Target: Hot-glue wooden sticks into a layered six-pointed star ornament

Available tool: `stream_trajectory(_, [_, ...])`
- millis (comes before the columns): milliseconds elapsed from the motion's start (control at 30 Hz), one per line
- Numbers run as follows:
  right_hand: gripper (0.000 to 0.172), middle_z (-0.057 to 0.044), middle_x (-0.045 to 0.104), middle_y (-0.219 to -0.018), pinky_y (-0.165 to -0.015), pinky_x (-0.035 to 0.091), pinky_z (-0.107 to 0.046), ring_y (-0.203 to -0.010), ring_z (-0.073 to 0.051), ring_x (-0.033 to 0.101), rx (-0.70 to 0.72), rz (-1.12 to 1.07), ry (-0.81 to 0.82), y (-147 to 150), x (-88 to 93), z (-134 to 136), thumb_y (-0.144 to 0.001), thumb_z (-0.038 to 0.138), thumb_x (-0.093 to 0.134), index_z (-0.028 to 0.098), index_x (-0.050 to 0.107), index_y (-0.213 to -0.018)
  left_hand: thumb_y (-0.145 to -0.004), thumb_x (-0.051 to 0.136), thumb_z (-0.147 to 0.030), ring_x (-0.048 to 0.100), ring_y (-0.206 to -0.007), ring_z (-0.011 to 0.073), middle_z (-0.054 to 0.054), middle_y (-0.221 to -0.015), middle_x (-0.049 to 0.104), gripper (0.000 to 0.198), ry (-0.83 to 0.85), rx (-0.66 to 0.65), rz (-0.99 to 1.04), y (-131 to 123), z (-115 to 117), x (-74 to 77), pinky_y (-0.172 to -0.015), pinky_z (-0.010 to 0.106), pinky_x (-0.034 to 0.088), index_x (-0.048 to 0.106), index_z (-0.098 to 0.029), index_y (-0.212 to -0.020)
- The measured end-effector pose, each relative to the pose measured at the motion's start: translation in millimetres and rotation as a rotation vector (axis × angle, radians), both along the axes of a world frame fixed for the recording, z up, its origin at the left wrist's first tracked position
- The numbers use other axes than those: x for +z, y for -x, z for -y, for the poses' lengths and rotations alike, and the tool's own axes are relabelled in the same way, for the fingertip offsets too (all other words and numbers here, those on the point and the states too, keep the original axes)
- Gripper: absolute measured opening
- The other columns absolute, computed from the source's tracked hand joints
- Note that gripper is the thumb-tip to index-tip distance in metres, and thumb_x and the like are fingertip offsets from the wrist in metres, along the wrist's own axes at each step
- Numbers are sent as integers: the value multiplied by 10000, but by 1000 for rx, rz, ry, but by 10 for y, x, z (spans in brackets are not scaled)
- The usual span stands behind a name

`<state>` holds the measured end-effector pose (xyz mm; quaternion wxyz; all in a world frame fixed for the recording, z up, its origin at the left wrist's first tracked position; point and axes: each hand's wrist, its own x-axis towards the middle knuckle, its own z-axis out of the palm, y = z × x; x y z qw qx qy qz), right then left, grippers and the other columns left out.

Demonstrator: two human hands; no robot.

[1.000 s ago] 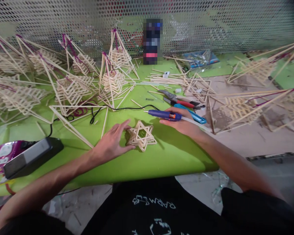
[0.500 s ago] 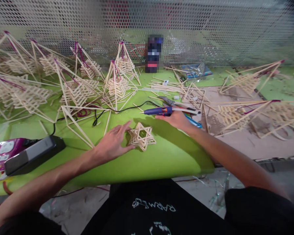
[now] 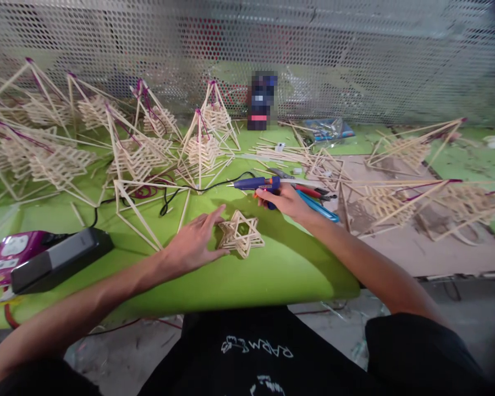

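A small star of stacked wooden sticks (image 3: 241, 234) lies flat on the green table cover near the front edge. Beside its left points rests my left hand (image 3: 196, 236), thumb and fingers apart; the fingertips are at the star, though I cannot tell how firmly they touch. My right hand (image 3: 284, 199) is wrapped round the handle of a blue glue gun (image 3: 251, 183), one finger by its orange trigger. The nozzle points left, above and behind the star, and a pale glue stick (image 3: 291, 181) sticks out of its rear.
Stick pyramids with purple cord (image 3: 200, 146) crowd the left and back. More stick frames (image 3: 391, 201) lie right on brown board. Pliers (image 3: 309, 191), a blue cutter (image 3: 319, 207), loose sticks (image 3: 276, 153), a power bank-like grey block (image 3: 61, 261) and a purple socket box (image 3: 14, 253) surround the hands.
My right hand has closed round the glue gun's handle and shifted it slightly left, with the orange trigger now showing. My left hand stays beside the star. The view has tilted a little.
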<state>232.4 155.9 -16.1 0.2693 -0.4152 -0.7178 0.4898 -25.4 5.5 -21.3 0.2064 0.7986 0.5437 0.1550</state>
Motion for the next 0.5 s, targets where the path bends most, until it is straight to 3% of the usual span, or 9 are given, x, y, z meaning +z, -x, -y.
stream_trajectory(100, [453, -28, 674, -622, -504, 460, -284, -534, -153, 599, -68, -53, 37, 16, 15, 66, -834, 628, 673, 176, 690, -852, -762, 747, -641, 584, -1301, 346, 176, -1417, 595, 1172, -9, 12, -6, -12, 8, 40, -1093, 580, 472, 60, -192, -1599])
stream_trajectory(300, [439, -1, 589, -479, -455, 411, -276, -426, -132, 523, -171, -77, 28, 27, 141, 237, -770, 586, 759, 165, 665, -688, -745, 695, -710, 560, -1314, 407, 236, -1456, 534, 1174, -51, 8, -52, -23, 28, 88, -1081, 624, 467, 102, -151, -1590])
stream_trajectory(500, [398, 10, 631, -608, -463, 413, -276, -473, -120, 487, -275, -94, -16, 72, 136, 326, -658, 521, 858, 196, 647, -750, -752, 645, -728, 512, -1332, 418, 233, -1518, 439, 1183, -303, -46, -54, 21, 56, 116, -1107, 637, 419, 34, -167, -1596])
